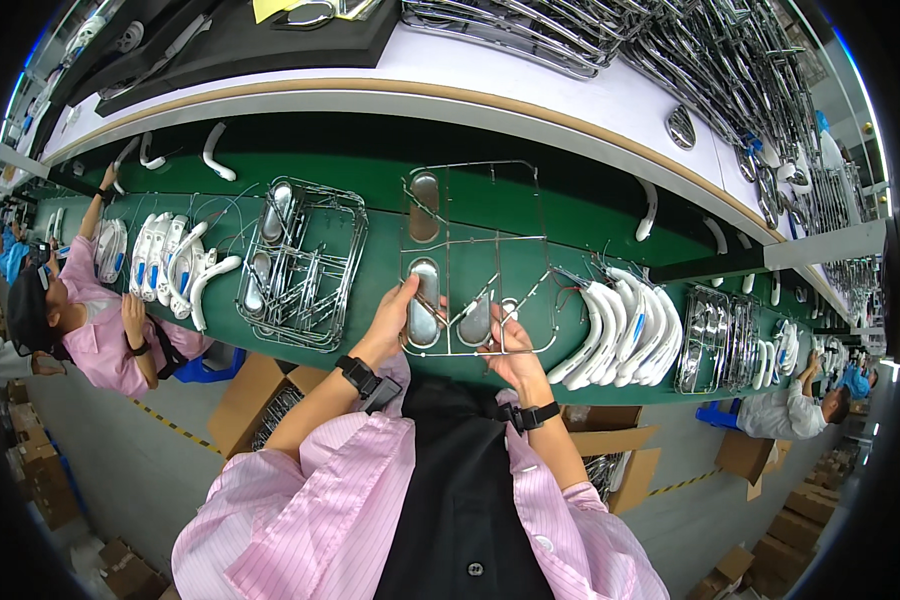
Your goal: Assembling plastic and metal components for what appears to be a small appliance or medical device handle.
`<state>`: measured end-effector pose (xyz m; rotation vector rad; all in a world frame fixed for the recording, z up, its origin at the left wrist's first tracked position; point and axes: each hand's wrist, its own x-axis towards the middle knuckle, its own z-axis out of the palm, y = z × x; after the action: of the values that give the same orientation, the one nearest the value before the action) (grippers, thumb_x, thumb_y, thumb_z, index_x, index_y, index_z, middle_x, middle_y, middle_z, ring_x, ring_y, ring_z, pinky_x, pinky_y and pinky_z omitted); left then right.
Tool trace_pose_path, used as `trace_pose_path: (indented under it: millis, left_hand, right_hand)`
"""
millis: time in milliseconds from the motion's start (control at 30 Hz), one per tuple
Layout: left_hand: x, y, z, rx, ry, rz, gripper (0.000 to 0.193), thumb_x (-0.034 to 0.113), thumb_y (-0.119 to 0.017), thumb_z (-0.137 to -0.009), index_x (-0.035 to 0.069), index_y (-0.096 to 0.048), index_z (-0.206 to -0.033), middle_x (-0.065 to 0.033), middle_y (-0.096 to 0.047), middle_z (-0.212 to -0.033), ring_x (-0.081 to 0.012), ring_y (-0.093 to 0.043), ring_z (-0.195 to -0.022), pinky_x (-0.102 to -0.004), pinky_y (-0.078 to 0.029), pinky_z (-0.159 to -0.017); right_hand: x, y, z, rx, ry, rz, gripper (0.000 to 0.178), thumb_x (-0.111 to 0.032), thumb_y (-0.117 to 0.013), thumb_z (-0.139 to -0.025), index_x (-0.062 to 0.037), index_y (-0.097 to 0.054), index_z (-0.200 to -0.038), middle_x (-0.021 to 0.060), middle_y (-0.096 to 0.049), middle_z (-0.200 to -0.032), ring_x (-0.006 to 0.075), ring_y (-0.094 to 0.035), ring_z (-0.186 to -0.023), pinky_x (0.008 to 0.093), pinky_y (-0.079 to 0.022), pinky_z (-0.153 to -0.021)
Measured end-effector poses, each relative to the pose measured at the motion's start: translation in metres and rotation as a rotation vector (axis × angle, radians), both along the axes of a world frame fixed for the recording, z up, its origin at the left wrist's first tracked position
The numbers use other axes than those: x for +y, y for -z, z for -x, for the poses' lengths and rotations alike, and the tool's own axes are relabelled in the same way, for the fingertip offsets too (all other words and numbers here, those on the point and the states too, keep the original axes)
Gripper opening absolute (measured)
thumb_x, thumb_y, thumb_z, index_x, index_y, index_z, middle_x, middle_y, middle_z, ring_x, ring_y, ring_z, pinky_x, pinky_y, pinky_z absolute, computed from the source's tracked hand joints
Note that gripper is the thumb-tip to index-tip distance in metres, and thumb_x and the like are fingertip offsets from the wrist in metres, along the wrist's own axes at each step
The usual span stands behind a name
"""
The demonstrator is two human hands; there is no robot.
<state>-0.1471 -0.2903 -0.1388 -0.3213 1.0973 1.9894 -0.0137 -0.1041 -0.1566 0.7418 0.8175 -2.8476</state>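
Sleeves: pink striped sleeves come up from the bottom edge, black apron in the middle, a black wrist strap on each arm.
Left hand: left hand (390,322) is pinching the lower left edge of the wire frame (475,255), thumb lying over one of the shiny oval pieces.
Right hand: right hand (510,352) grips the bottom edge of the same frame, fingers curled round the thin wires, so it's closed on it too.
Wire frame: thin chrome rack with shiny oval plates hanging in it, held upright-ish just above the near edge of the green tabletop (370,350), between both hands.
Right of it: a fanned stack of white curved parts (625,330) with blue bits lies on the green, just beside the right hand.
Left of it: a pile of chrome racks (305,265) lies flat, and further left more white curved pieces (175,265).
Far right: another heap of racks (715,340) on the belt.
Other people: a person in pink (100,335) sits at the left, another person in white (790,410) at the right.
Back: a white shelf (530,80) above carries a big tangle of chrome frames.
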Motion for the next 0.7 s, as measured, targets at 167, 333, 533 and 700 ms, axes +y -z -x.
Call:
trace_pose_path:
  millis: [167,333,533,700]
  left_hand:
    - [-0.003,0.002,0.001,-0.183,0.092,-0.073,0.044,0.043,-0.048,-0.098,0.002,-0.051,-0.114,-0.0141,-0.066,-0.094,-0.0214,-0.067,-0.076,-0.0360,-0.057,-0.066]
    - [-0.016,0.010,0.000,-0.243,0.288,-0.162,0.046,0.044,-0.048,-0.098,0.002,-0.056,-0.116,-0.0109,-0.065,-0.092,-0.0199,-0.065,-0.073,-0.0334,-0.055,-0.062]
    - [-0.088,-0.014,0.050,0.239,0.211,0.298,0.045,0.043,-0.053,-0.097,0.000,-0.060,-0.109,-0.0071,-0.066,-0.090,-0.0155,-0.065,-0.074,-0.0283,-0.053,-0.066]
    - [-0.216,0.011,0.097,0.387,0.059,0.605,0.041,0.041,-0.053,-0.098,0.002,-0.066,-0.104,0.0001,-0.066,-0.090,-0.0065,-0.057,-0.070,-0.0224,-0.046,-0.066]
  right_hand:
    - [0.008,0.023,-0.003,-0.023,-0.029,-0.126,0.032,-0.007,-0.067,-0.085,-0.0041,-0.060,-0.116,0.0020,-0.062,-0.096,0.0114,-0.058,-0.065,0.0267,-0.050,-0.052]
    - [0.013,0.043,0.021,-0.018,-0.226,-0.422,0.019,-0.008,-0.067,-0.086,-0.0027,-0.065,-0.104,0.0055,-0.066,-0.085,0.0120,-0.061,-0.063,0.0255,-0.049,-0.051]
    - [0.018,0.117,0.007,-0.160,-0.479,-1.461,0.033,-0.019,-0.073,-0.073,-0.0042,-0.068,-0.103,0.0158,-0.067,-0.092,0.0341,-0.066,-0.081,0.0401,-0.053,-0.078]
    - [0.002,0.089,0.009,-0.236,-0.400,-1.675,0.044,-0.022,-0.073,-0.077,-0.0062,-0.060,-0.117,0.0158,-0.062,-0.108,0.0318,-0.062,-0.097,0.0412,-0.051,-0.085]
